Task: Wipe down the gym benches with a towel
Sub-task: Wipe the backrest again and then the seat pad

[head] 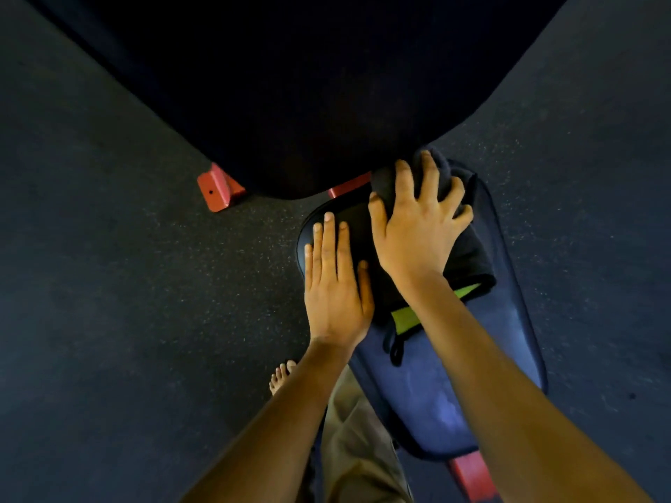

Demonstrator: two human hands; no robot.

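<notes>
From the head camera, looking straight down, the right hand (pixel 417 230) lies fingers spread on a dark towel (pixel 468 255) with a green stripe, pressing it flat against the far end of the seat pad (pixel 504 343) of a dark blue bench. The towel is bunched under the fingertips, not pinched. The left hand (pixel 336 285) rests flat beside it, fingers straight and close together, on the pad's left edge, holding nothing. The large dark back pad (pixel 290 85) looms above, over red frame feet (pixel 218 188) on the speckled floor (pixel 109 285).
</notes>
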